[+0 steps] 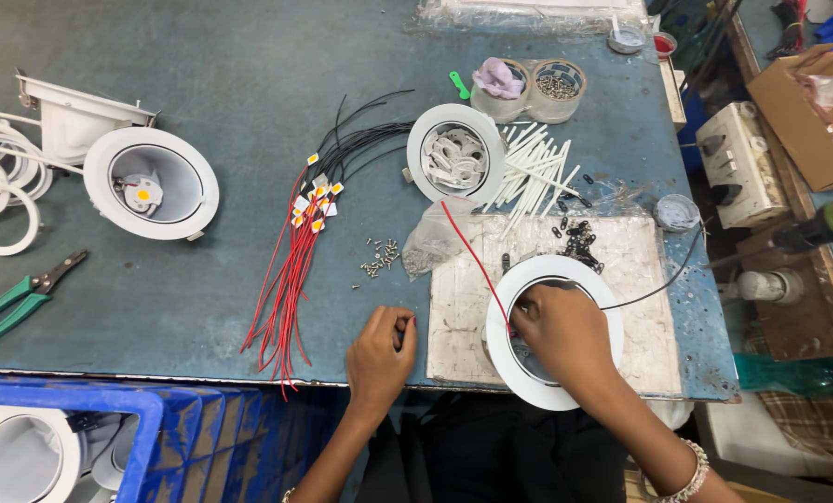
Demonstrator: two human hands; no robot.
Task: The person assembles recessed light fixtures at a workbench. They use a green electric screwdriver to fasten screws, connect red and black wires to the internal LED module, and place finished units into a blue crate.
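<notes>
A white round downlight housing (593,284) lies face-up on a white foam pad (649,317) at the table's front edge. My right hand (565,335) reaches inside it, fingers pressed into the bowl beside a red wire (472,251) and a black wire (668,275) that lead out of it. My left hand (379,354) rests curled on the table to the left of the pad, fingertips pinched together; what it pinches is too small to make out. A small heap of screws (379,256) lies just beyond it.
A bundle of red and black leads with LED chips (309,233), a finished downlight (151,182), a housing full of white parts (455,154), white sleeves (533,168), green pliers (25,293), two tape-roll pots (528,88), a blue crate (109,438) with housings below left.
</notes>
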